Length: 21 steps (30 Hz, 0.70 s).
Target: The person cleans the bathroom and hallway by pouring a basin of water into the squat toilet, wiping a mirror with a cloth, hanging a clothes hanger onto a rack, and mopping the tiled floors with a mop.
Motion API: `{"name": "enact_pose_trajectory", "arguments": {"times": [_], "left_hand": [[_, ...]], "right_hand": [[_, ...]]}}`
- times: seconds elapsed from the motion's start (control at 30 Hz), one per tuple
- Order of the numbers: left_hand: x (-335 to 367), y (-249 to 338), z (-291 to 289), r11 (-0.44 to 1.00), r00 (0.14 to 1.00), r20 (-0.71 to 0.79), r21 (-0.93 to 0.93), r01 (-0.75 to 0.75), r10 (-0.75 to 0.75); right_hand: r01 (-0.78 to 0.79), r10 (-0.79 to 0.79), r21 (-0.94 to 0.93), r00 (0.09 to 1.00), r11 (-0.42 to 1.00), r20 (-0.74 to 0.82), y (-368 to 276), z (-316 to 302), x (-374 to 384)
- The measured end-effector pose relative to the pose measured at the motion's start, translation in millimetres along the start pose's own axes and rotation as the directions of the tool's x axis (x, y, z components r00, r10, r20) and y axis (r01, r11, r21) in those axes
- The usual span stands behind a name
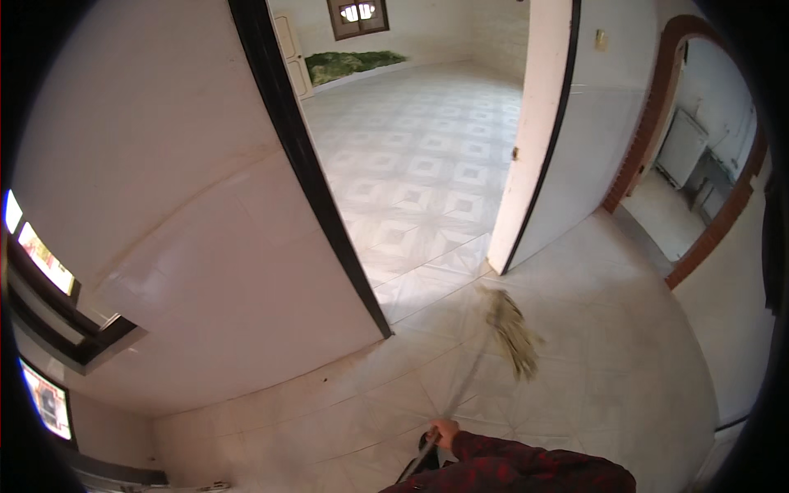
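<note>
Broom [511, 335] reaches out ahead of the right hand [445, 432] — curled around its handle [468, 380].

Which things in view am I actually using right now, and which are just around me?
In use:
- broom, its bristles at the floor
- right hand, gripping the broom's handle
- tiled floor under the bristles

Just around:
- dark door frame
- archway with a reddish-brown edge
- pale panel beyond the archway
- far window
</note>
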<state>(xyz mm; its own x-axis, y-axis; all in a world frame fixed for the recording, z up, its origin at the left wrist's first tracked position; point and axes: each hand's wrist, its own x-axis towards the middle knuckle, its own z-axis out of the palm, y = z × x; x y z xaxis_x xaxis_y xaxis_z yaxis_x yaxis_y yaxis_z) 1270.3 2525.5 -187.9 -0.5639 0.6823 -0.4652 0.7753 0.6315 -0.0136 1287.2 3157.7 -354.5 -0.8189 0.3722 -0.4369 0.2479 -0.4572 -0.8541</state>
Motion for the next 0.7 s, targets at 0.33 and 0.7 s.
{"name": "enact_pose_trajectory", "arguments": {"times": [0.33,0.7], "left_hand": [[186,-3,-144,0.983,0.717,0.681,0.028,0.180,-0.150],[421,133,-208,0.850,0.884,0.440,-0.396,0.347,-0.156]], "right_hand": [[0.013,0.474,0.780,0.788,0.626,-0.394,-125,-124,-80],[0.737,-0.160,0.445,0.589,0.508,-0.792,-490,-328,-196]]}}
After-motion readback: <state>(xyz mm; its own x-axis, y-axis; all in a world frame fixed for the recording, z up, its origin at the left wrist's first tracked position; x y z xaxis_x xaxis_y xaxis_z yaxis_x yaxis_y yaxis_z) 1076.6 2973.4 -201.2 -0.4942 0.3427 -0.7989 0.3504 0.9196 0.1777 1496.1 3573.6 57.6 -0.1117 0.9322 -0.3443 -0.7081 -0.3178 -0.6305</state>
